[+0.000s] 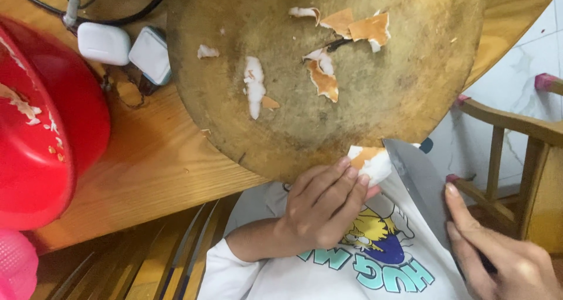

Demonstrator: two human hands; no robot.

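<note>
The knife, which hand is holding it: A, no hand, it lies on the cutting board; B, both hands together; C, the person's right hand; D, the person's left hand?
C: the right hand grips the knife at its handle end, its blade pointing up toward the white-and-orange piece that the left hand holds at the edge of the round cutting board.
</note>
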